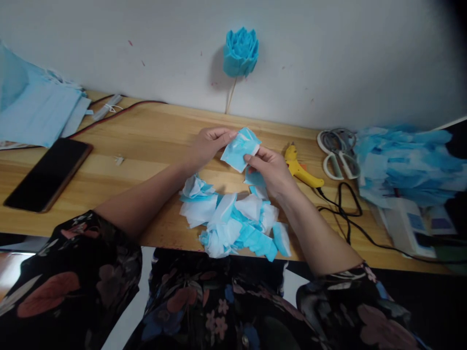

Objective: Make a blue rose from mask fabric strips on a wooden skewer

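Note:
Between my hands, above the wooden table, is a small blue fabric piece with white edges. My left hand pinches its upper left edge between thumb and fingers. My right hand grips its lower right side, thumb on top and fingers behind. Just below my hands lies a loose pile of blue and white fabric pieces near the table's front edge. Another blue piece sits partly under my right hand. A blue layered flower on a thin stick leans against the wall behind.
Right of my right hand are a yellow glue gun, its black cord, scissors, a cable bundle, a blue fabric heap and a white box. At left are a phone, face masks and clear sticks.

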Demonstrator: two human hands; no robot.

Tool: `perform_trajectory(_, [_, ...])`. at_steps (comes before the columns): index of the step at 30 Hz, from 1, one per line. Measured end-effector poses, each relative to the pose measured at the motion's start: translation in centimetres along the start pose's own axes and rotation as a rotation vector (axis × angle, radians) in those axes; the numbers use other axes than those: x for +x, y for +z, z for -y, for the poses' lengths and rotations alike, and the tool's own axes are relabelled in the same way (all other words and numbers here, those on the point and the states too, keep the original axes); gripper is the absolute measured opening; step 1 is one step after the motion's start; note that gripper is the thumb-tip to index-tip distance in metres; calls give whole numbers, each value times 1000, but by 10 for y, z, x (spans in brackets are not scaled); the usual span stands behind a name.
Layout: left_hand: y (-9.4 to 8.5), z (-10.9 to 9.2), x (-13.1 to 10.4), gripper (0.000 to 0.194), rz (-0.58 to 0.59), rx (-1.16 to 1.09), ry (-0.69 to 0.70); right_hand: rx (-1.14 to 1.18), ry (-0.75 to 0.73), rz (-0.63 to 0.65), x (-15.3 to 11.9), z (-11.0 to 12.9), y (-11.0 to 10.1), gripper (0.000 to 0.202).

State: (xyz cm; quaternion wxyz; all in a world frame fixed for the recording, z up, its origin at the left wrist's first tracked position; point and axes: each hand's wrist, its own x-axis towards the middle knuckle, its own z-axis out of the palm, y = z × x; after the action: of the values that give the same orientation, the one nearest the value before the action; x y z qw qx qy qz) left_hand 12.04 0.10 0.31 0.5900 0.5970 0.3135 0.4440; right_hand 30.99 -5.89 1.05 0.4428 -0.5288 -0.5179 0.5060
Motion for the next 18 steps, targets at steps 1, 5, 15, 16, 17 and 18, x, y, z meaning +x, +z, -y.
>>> perform_trajectory(1, [-1,2,0,52,35,-38,-24,-14,-11,-15,0,0,-1,31])
perform_trajectory(5, [-3,8,3,55,82,-75,-63,-18,-47,-39,2,2,-2,27])
perform_trajectory(15, [-8,5,5,44,49,80,-33,-36,-133,-140,7,5,-10,25])
perform_trajectory(16, [-9,6,5,44,41,66,-24,-42,-148,-163,9,5,-13,24])
perform_trajectory(17, [-10,7,6,45,29,49,-15,-50,-170,-193,11,5,-17,24])
perform_trajectory(18, [-10,8,6,44,14,31,-9,-60,-196,-224,13,4,-22,24])
